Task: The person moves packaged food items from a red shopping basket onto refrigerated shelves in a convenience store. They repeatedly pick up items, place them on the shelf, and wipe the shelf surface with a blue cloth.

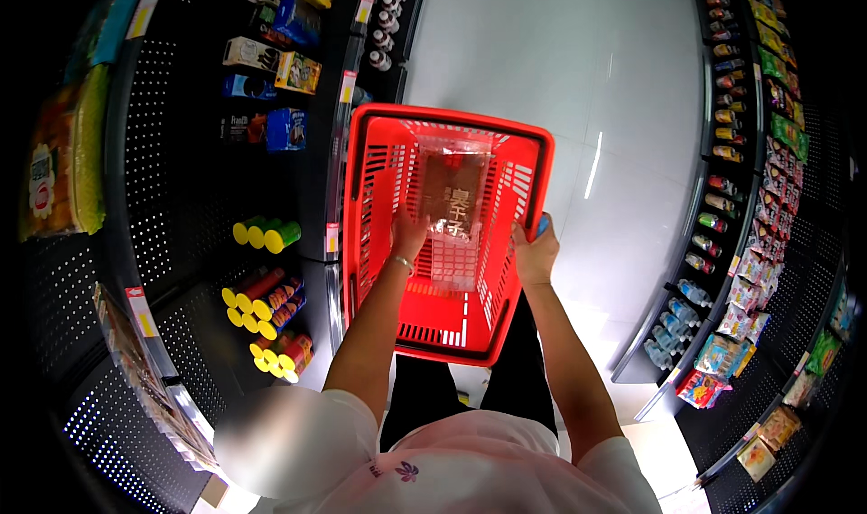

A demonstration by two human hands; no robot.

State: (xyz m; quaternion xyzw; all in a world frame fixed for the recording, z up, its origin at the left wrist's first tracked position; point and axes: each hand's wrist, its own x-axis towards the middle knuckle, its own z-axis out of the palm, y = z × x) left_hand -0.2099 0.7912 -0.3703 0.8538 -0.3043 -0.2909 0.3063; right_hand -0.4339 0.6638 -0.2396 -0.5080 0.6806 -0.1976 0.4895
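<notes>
A red plastic shopping basket [447,341] hangs before me, tilted, its slotted inside facing up at me. In it shows a flat brown snack package [455,182] with clear plastic edges and printed writing. My left hand [408,235] reaches into the basket and holds the package by its left edge; most fingers are hidden. My right hand [536,251] grips the basket's right rim, thumb on the inside. A small blue thing [543,224] shows beside its fingers, too little of it to name.
Black perforated store shelves [152,121] stand close on the left, with boxed snacks [298,73] and yellow-lidded canisters [267,311]. Across the grey tiled aisle floor [623,141], the right shelves carry bottled drinks [677,321] and bagged snacks [779,206]. The basket's left rim nearly meets the left shelf edge.
</notes>
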